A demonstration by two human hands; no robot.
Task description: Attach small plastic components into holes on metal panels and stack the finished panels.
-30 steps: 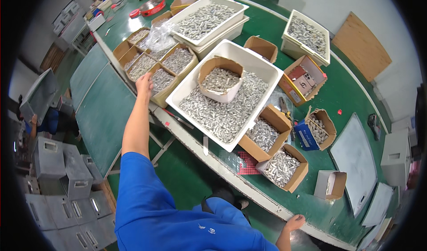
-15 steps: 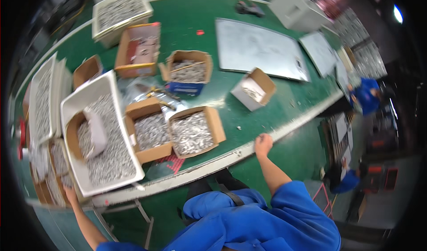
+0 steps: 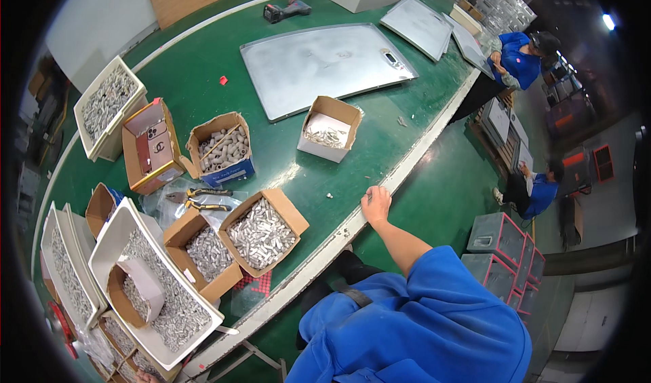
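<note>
My right hand (image 3: 376, 205) rests at the white edge of the green table (image 3: 325, 200), its fingers curled; whatever they hold, if anything, is hidden. Only a bit of my left hand (image 3: 146, 377) shows at the bottom left, by a divided cardboard box (image 3: 122, 339) of small metal parts; its fingers are mostly out of sight. Beside that box, a white plastic tub (image 3: 210, 308) holds small grey metal pieces and a cut-down carton (image 3: 121, 295). Two open cardboard boxes, one with silvery parts (image 3: 261, 237) and one with grey parts (image 3: 209, 253), stand to its right.
A small white box (image 3: 322, 154) of metal parts stands mid-table. Behind it lies a large metal panel (image 3: 319, 64), with a cordless power tool (image 3: 288, 10) beyond. Pliers (image 3: 203, 200) lie on plastic bags. Two people in blue, one standing (image 3: 519, 61) and one low down (image 3: 544, 189), are at right.
The view has swung to the right, so the boxes sit farther left and lower in the picture. My left hand has nearly left the frame. My right hand stays at the table edge.
</note>
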